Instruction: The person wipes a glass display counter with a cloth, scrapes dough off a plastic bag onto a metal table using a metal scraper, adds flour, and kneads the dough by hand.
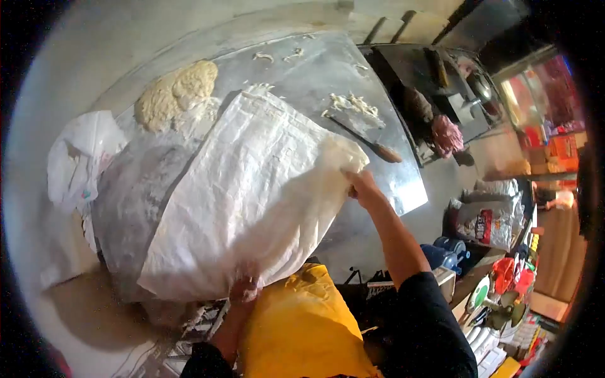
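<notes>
A large white cloth (pixel 252 170), creased and woven-looking, is spread at a slant over the metal worktop (pixel 315 60). My right hand (pixel 364 188) pinches its right corner. At the cloth's near edge my left hand (pixel 244 286) is closed on the fabric, somewhat blurred. Beyond the cloth's far left side lies a mound of pale dough (pixel 176 94) with flour around it. A scraper-like tool with a wooden handle (pixel 386 153) rests right of the cloth, beside dough scraps (pixel 354 107).
A white plastic bag (pixel 85 151) sits at the worktop's left end. To the right are a pink cloth (pixel 447 136) and dark trays. Farther right stand packed bags (pixel 488 220), blue water bottles (pixel 444 253) and a fan (pixel 504 309). My yellow apron (pixel 305 327) touches the near side.
</notes>
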Tool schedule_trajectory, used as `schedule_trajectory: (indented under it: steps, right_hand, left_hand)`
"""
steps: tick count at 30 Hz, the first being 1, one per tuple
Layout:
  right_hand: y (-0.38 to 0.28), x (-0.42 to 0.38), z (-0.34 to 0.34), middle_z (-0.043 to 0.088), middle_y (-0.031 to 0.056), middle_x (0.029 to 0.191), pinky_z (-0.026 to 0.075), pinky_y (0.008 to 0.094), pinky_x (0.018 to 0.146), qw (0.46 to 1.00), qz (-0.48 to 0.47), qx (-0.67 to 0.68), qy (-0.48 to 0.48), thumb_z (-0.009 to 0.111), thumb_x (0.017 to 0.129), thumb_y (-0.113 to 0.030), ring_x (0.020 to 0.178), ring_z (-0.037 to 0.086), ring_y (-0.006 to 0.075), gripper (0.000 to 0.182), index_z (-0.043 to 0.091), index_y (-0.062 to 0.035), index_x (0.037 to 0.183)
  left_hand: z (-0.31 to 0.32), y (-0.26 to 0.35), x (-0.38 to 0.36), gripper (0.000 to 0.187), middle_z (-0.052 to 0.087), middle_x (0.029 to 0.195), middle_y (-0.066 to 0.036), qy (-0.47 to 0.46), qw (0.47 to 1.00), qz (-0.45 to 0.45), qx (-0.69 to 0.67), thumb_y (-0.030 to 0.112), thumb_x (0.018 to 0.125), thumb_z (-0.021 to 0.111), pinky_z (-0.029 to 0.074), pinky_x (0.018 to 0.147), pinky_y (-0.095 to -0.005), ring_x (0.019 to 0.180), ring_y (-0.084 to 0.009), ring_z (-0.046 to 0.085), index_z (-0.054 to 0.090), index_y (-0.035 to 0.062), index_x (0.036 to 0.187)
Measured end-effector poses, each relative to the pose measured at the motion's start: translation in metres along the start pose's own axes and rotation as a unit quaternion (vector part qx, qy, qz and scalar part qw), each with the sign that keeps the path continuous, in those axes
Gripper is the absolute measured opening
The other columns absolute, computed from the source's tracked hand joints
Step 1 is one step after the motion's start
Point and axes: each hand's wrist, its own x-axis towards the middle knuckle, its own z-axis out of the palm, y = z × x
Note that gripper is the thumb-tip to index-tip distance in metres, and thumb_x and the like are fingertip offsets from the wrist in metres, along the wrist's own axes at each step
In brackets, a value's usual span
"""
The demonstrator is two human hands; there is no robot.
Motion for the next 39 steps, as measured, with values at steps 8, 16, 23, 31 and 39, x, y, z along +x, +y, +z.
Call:
schedule_trajectory:
  steps: [8, 16, 23, 31, 39]
  right_hand:
    - [-0.075, -0.134, -0.017, 0.053, 0.0155, 0.130, 0.046, 0.0439, 0.100, 0.946, -0.133, 0.291, -0.057, 0.047, 0.095, -0.025, 0.118, 0.053, 0.0294, 0.048, 0.042, -0.0001, 0.136]
    - [-0.295, -0.203, 0.041, 0.043, 0.0199, 0.143, 0.035, 0.0520, 0.108, 0.749, -0.443, 0.203, -0.449, 0.039, 0.099, -0.028, 0.130, 0.043, 0.0380, 0.050, 0.035, -0.0067, 0.145]
    - [-0.167, -0.191, 0.098, 0.060, 0.0125, 0.125, 0.048, 0.0387, 0.092, 0.817, -0.500, -0.279, -0.068, 0.065, 0.091, -0.019, 0.111, 0.059, 0.0263, 0.038, 0.057, -0.0058, 0.125]
    - [0.077, -0.105, 0.043, 0.065, 0.0091, 0.098, 0.051, 0.0355, 0.078, 0.967, -0.155, -0.196, 0.043, 0.068, 0.089, -0.029, 0.082, 0.062, 0.0217, 0.043, 0.058, -0.0018, 0.120]
    - [0.074, -0.083, 0.104, 0.062, 0.0060, 0.090, 0.049, 0.0303, 0.067, 0.992, -0.024, 0.086, -0.093, 0.057, 0.096, -0.033, 0.077, 0.060, 0.0169, 0.034, 0.057, -0.0026, 0.110]
  left_hand:
    - [-0.021, -0.002, -0.011, 0.048, 0.053, 0.130, -0.010, -0.014, 0.985, 0.049, -0.166, 0.020, 0.085, 0.061, 0.043, 0.091, -0.0390, 0.116, -0.0231, 0.051, 0.049, 0.0114, 0.131]
    - [-0.077, 0.001, 0.007, 0.030, 0.063, 0.106, -0.012, -0.034, 0.845, -0.092, -0.525, 0.019, 0.089, 0.060, 0.049, 0.087, -0.0394, 0.097, -0.0262, 0.063, 0.057, 0.0055, 0.116]
    - [-0.137, -0.124, 0.105, 0.048, 0.060, 0.120, -0.013, 0.119, 0.871, -0.082, -0.469, 0.030, 0.090, 0.062, 0.042, 0.099, -0.0433, 0.111, -0.0262, 0.057, 0.052, 0.0039, 0.129]
    - [-0.173, -0.116, 0.057, 0.049, 0.052, 0.134, -0.010, 0.278, 0.846, -0.240, -0.387, 0.038, 0.099, 0.048, 0.034, 0.106, -0.0338, 0.122, -0.0232, 0.049, 0.051, 0.0031, 0.133]
    - [-0.041, -0.150, -0.050, 0.078, 0.052, 0.127, -0.032, 0.052, 0.948, -0.289, 0.126, 0.032, 0.088, 0.060, 0.040, 0.102, -0.0423, 0.121, -0.0400, 0.051, 0.027, -0.0127, 0.142]
